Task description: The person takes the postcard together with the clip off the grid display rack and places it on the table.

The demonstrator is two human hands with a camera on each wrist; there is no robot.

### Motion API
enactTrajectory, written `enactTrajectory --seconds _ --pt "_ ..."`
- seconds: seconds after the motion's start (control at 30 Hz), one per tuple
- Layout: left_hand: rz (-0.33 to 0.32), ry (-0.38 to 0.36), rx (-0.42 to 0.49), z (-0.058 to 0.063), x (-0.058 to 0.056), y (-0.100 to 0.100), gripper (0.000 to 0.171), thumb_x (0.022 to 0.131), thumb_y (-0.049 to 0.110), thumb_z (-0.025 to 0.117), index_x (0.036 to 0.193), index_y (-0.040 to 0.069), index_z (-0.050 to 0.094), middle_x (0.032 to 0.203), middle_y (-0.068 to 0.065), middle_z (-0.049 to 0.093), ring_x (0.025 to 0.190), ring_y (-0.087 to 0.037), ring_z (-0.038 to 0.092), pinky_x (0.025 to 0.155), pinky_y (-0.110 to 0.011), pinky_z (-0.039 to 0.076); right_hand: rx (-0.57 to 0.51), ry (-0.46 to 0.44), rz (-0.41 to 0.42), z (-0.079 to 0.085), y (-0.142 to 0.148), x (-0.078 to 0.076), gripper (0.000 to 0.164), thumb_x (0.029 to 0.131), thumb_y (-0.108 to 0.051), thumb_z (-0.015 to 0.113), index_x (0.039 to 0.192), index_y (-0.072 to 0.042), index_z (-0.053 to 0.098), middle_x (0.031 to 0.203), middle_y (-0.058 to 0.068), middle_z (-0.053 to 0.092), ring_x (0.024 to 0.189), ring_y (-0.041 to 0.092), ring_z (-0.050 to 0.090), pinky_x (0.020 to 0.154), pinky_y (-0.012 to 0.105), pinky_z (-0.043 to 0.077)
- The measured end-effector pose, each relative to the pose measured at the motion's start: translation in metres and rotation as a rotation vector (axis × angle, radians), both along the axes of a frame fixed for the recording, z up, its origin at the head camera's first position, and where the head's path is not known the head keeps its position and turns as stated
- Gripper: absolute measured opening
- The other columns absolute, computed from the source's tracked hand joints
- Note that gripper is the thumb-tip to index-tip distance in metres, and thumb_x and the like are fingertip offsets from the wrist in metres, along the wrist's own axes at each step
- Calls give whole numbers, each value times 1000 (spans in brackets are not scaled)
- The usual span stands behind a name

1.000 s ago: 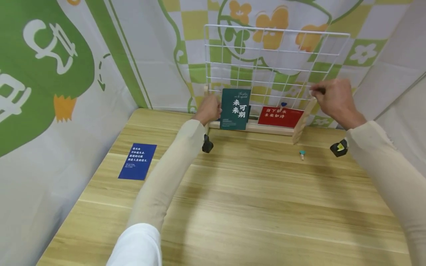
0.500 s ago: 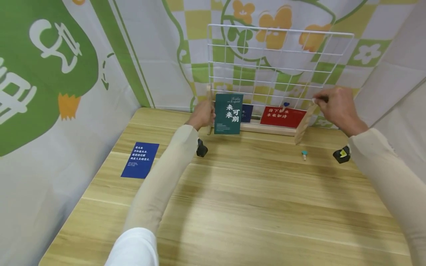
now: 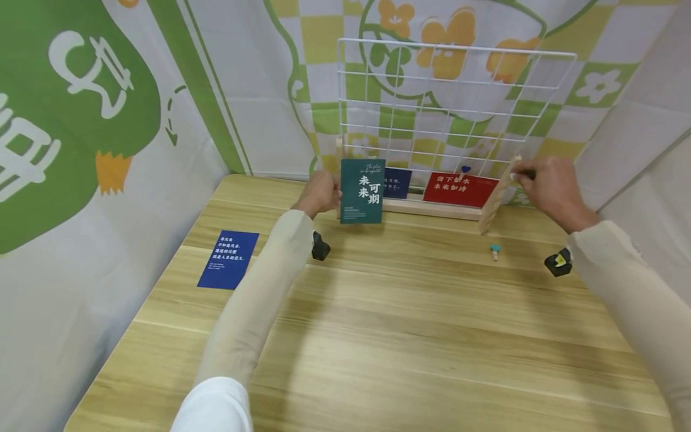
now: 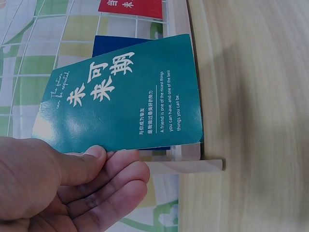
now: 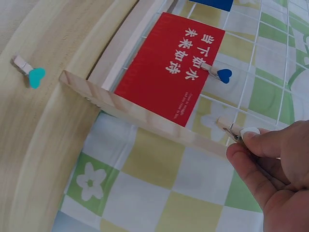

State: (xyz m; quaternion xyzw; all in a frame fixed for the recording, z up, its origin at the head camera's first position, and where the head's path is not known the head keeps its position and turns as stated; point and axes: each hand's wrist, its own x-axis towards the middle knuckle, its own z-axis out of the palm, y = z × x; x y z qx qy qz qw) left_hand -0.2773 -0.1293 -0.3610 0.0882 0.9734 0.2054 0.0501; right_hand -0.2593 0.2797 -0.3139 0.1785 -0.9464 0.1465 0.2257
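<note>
My left hand (image 3: 320, 193) pinches a green card (image 4: 125, 101) by its edge, thumb on the front, in front of the left end of a white wire grid (image 3: 432, 111). Behind the green card, a blue card (image 3: 396, 183) partly shows against the grid. My right hand (image 5: 275, 164) pinches a small wooden clothespin (image 5: 231, 128) with a white end, beside the rack's right wooden side piece (image 5: 145, 116). A red card (image 3: 459, 189) sits at the grid's lower right, with a blue heart clothespin (image 5: 217, 72) at its upper edge.
Another blue card (image 3: 228, 259) lies flat at the table's left. A clothespin with a teal heart (image 3: 495, 251) lies on the wooden table (image 3: 432, 336) in front of the rack. A patterned cloth (image 3: 318, 36) hangs behind the grid.
My left hand has moved the green card left and down toward me, uncovering more of the blue card behind it. The right hand stays by the rack's right side with its clothespin.
</note>
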Motion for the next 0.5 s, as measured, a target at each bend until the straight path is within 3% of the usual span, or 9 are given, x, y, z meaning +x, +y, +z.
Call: enactTrajectory --seconds 0.17,0.37,0.5 --pt "-16 4 -28 -5 2 -8 23 86 4 52 64 6 54 72 -7 67 75 -21 60 68 -28 48 1 -18 3 -7 2 1 10 80 -3 66 86 1 72 83 21 70 56 23 56 50 31 36" --pt "-20 -24 -23 -12 4 -17 25 89 4 51 65 5 56 72 -8 70 72 -22 65 67 -27 51 15 -35 4 -18 6 4 11 80 -4 65 86 2 72 85 22 70 65 32 62 59 42 41" --pt "-6 -50 -24 -15 6 -22 25 90 7 52 66 6 55 75 -9 71 74 -22 66 71 -29 52 21 -34 5 -24 9 6 11 80 -3 65 87 1 73 83 21 70 58 26 59 56 35 39"
